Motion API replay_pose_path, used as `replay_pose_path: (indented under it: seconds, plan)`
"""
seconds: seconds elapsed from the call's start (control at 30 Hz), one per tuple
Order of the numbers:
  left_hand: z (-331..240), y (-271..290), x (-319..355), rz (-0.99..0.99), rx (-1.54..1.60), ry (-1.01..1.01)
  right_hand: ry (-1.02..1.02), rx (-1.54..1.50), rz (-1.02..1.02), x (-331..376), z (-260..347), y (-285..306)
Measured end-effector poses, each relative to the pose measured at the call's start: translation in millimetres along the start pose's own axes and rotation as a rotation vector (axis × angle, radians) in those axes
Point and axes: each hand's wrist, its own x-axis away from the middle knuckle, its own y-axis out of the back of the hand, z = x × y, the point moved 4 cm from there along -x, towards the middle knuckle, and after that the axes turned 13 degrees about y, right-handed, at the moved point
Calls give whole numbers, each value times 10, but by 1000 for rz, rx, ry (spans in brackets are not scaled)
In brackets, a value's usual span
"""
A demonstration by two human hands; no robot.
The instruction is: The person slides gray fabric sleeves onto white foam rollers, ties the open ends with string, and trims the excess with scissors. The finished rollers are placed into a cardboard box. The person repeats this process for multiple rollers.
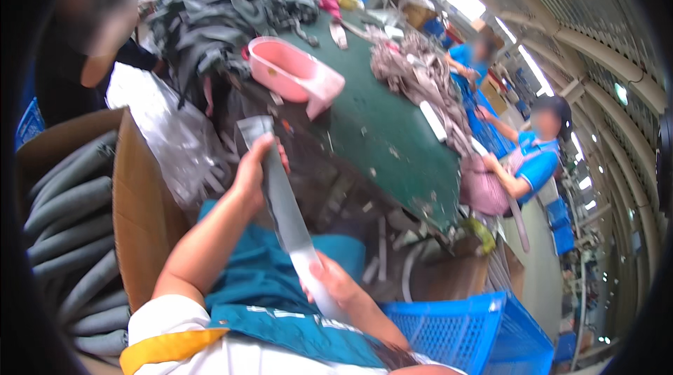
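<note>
A long, flat grey fabric sleeve point(286, 203) runs slantwise before my body, its lower part showing white. My left hand point(251, 173) is closed round it near the upper end, thumb on top. Lower down, my right hand point(333, 281) grips the white part; whether this is a tube inside the sleeve or bright glare, I cannot tell. Beside my left arm, a cardboard box point(144, 200) holds several padded grey tubes point(70, 210). Beyond my hands, a pink plastic scoop-shaped tub point(298, 75) rests on the green table point(378, 144).
Grey fabric strips point(210, 21) are heaped at the table's far left, with brownish-grey cloth point(413, 66) on its right. A clear plastic bag point(158, 130) hangs by the box. A blue crate point(449, 329) stands at my right. Across the table, a person point(526, 158) handles a long piece.
</note>
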Motion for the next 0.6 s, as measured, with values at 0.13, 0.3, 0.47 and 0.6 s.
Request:
replay_pose_path:
  seconds: [0.13, 0.3, 0.47, 0.6]
  plan:
    - [254, 116, 45, -84, 79, 28, 27, -6, -67, -15, -9, -37]
    - [444, -13, 252, -25, -149, 79, 132, 61, -201, -221, -13, -23]
    - [653, -62, 392, 17, -212, 177, 194, -64, -183, -220, -16, 42]
    - [200, -200, 225, 178, -27, 47, 143, -90, -50, -130, 103, 88]
